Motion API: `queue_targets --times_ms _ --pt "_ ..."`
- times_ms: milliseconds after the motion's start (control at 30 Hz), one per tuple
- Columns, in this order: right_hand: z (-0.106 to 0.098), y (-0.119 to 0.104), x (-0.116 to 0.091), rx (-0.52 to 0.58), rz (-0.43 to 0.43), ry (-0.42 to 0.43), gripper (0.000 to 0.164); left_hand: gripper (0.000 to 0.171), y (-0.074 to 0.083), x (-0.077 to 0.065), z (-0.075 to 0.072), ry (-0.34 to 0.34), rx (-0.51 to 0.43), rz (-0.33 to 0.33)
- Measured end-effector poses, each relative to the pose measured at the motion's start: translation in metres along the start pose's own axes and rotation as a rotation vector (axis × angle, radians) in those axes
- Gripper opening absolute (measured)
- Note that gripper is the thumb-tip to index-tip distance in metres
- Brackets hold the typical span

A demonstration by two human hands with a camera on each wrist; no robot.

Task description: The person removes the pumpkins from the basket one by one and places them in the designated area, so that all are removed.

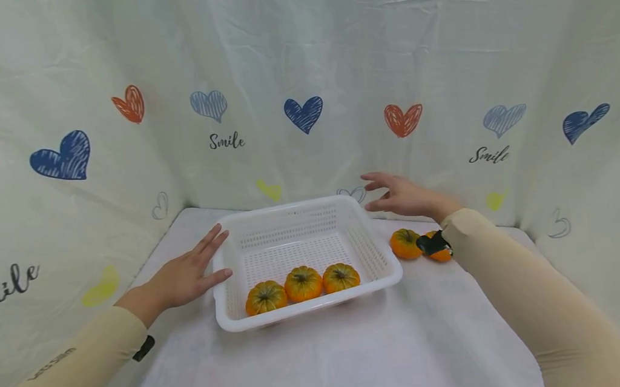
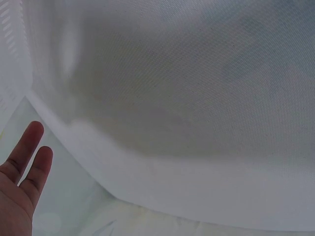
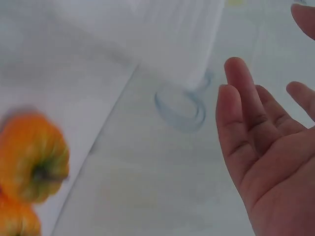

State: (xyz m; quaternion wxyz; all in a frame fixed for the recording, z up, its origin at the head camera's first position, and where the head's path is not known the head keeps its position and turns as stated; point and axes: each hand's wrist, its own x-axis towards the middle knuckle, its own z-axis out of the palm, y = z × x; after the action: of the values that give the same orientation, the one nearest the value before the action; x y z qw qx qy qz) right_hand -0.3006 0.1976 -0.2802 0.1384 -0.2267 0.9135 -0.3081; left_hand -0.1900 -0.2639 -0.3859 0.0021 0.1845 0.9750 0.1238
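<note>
A white plastic basket [image 1: 289, 208] with perforated sides stands on the table. Three small orange-and-green pumpkins [image 1: 303, 284] lie in a row along its near side. My left hand [image 1: 187, 275] is at the basket's left rim, fingers straight and spread; whether they touch it I cannot tell. Beyond the far right corner hovers my right hand [image 1: 404, 197], holding nothing, its fingers loosely extended. In the right wrist view that hand [image 3: 275, 147] shows its palm, apart from the basket's corner [image 3: 182, 44]. Only part of the left hand [image 2: 22, 182] appears in the left wrist view.
Right of the basket, two more pumpkins [image 1: 404, 244] sit on the table beneath the right forearm, one partly hidden by a black wrist strap [image 1: 433, 244]. A white cloth covers the table [image 1: 323, 362]. Behind it hangs a curtain [image 1: 255, 52] printed with hearts.
</note>
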Motion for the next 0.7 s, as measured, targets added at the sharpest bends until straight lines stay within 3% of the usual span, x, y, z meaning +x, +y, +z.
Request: queue_targets --times_ms 267,700 --pt "0.051 -0.037 0.039 0.002 -0.042 -0.205 0.075 0.086 -0.002 0.001 0.002 0.002 -0.011 -0.008" --pt "0.1 -0.041 0.062 -0.01 -0.116 -0.4 0.07 0.086 0.0 0.0 0.0 -0.008 -0.012 -0.007"
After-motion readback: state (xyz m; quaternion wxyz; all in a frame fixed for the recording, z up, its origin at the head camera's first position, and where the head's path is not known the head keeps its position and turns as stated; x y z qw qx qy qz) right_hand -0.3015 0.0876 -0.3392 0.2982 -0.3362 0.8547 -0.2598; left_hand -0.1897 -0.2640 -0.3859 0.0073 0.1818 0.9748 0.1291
